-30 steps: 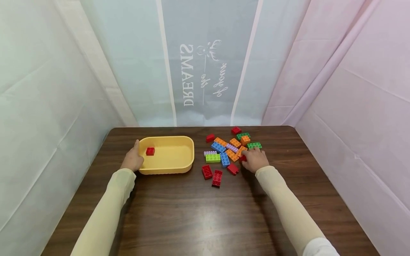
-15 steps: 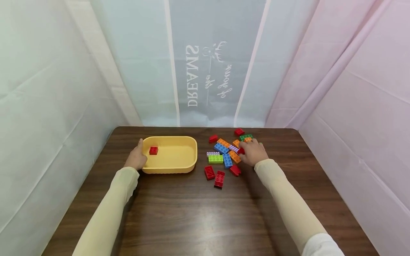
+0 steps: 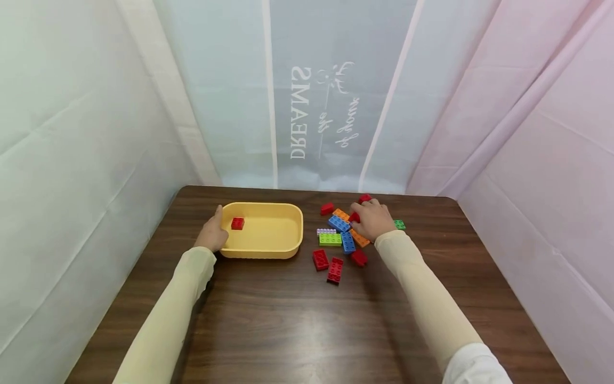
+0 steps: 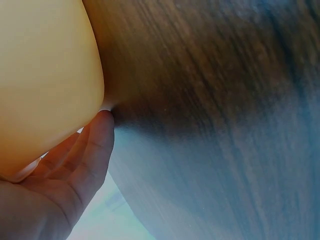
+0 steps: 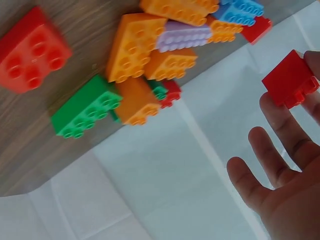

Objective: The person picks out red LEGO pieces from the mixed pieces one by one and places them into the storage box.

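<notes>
My left hand (image 3: pixel 212 233) holds the left end of a yellow plastic tray (image 3: pixel 261 255). In the left wrist view its fingers (image 4: pixel 95 155) lie along the tray's outer wall; the thumb is hidden there. One red toy building brick (image 3: pixel 237 223) lies inside the tray. Over the scattered bricks, my right hand (image 3: pixel 376 220) pinches a red brick (image 5: pixel 290 80) between thumb and index finger, the other fingers spread apart. Below it in the right wrist view are orange bricks (image 5: pixel 132 47), a purple brick (image 5: pixel 184 35) and a green brick (image 5: pixel 85 107).
Left of the right hand lie blue bricks (image 3: pixel 339 223) and a lime green brick (image 3: pixel 330 239). Nearer me are red bricks (image 3: pixel 334 271) on the dark wooden table (image 3: pixel 288 320). A printed cloth (image 3: pixel 316 160) hangs behind the far edge, with white cloth (image 3: pixel 72 160) at the sides.
My right hand has lifted a red brick from the right of the pile and moved it up and left over the bricks. The left hand stays on the tray; the view has shifted slightly.
</notes>
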Motion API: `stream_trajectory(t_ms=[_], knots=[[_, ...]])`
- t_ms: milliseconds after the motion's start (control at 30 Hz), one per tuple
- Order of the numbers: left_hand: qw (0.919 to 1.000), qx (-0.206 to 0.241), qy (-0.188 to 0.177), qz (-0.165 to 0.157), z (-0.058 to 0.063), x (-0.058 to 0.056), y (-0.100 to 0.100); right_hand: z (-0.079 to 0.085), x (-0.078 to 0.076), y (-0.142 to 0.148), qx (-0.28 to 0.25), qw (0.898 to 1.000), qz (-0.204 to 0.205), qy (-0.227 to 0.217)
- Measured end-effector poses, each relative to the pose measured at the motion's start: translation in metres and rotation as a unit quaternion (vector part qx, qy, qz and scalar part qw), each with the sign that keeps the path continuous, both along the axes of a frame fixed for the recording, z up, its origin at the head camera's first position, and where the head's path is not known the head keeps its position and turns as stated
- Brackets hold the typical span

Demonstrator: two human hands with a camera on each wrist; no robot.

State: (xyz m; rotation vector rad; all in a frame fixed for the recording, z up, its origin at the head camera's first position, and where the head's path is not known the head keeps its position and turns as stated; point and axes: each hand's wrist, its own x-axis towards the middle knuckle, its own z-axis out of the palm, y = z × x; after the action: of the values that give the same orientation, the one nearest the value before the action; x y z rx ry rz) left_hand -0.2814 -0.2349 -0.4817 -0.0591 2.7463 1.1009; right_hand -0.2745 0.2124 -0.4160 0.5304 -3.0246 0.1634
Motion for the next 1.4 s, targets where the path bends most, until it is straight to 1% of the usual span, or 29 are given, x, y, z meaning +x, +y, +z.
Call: stream_trajectory(t_ms=[200,333,633,867,1133,1400], knots=[[1.0,-0.001,0.002,0.001,-0.003,-0.001,-0.002,0.003,-0.005,-0.02,0.006,1.0,0.029,-0.004],[1.0,-0.001,0.001,0.004,-0.005,-0.002,-0.002,0.005,-0.007,-0.031,0.004,0.999,0.043,0.003],[0.9998,0.003,-0.007,0.02,-0.004,-0.001,0.0,0.006,-0.012,-0.056,-0.012,0.998,0.059,-0.004],[0.9999,0.007,-0.006,0.015,-0.005,-0.005,-0.002,0.005,-0.017,-0.079,-0.005,0.997,0.079,0.009],[0.9998,0.005,0.001,0.017,-0.007,-0.009,-0.003,0.011,-0.02,-0.111,-0.007,0.994,0.108,0.022],[0.9997,0.005,0.0,0.022,-0.003,-0.009,-0.001,0.01,-0.025,-0.147,0.012,0.99,0.14,0.02]])
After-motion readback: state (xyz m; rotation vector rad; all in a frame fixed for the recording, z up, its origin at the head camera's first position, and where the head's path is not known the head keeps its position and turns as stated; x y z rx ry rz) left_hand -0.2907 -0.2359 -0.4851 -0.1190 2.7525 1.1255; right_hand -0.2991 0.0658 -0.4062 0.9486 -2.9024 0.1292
